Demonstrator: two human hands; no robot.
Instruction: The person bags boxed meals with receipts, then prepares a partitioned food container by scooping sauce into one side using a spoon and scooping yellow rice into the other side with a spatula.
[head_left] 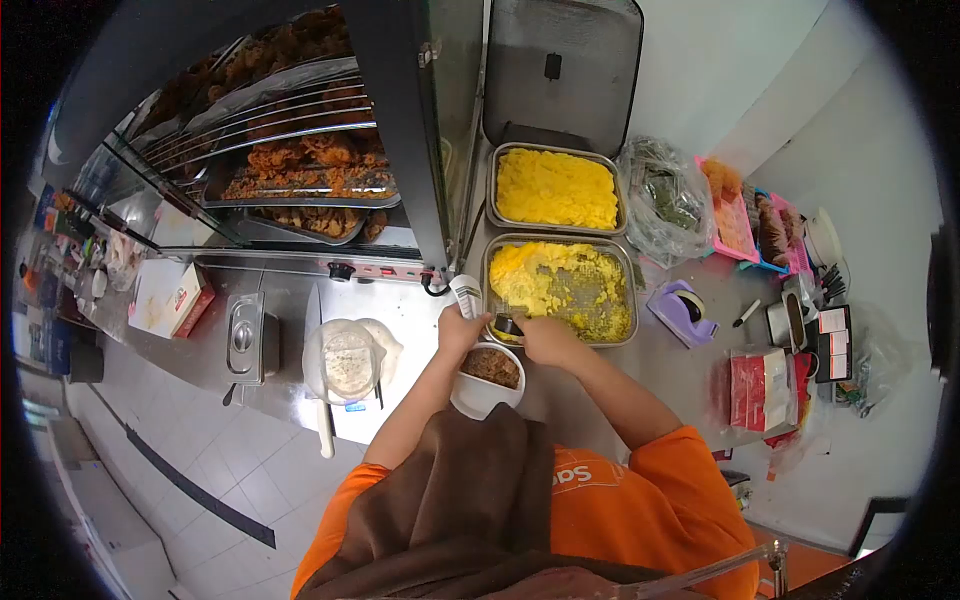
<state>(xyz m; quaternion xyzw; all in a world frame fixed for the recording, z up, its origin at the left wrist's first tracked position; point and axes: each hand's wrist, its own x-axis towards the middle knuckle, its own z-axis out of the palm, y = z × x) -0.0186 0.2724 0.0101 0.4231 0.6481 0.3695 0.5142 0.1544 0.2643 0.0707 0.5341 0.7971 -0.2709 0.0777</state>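
Note:
My left hand (458, 330) is closed around a white paper cup (466, 292) with dark print, held at the near left corner of a metal tray (637, 300). Soft yellow food (530, 275) fills the left of that tray and thins out to the right. My right hand (552, 342) grips a black scoop (507, 325) at the tray's front edge; fingers hide most of its handle. Just below both hands stands a white bowl (484, 402) with brown crumbly food (490, 367) in it. Farther back, a second tray (622, 212) is full of yellow food under a raised dark lid (565, 75).
On the left stands a glass warming cabinet (385, 268) with fried pieces on racks. Before it are a clear tub of white powder (350, 362), a knife (325, 430) and a lidded steel container (247, 340). A purple tape dispenser (682, 313) and a plastic bag (665, 200) lie right.

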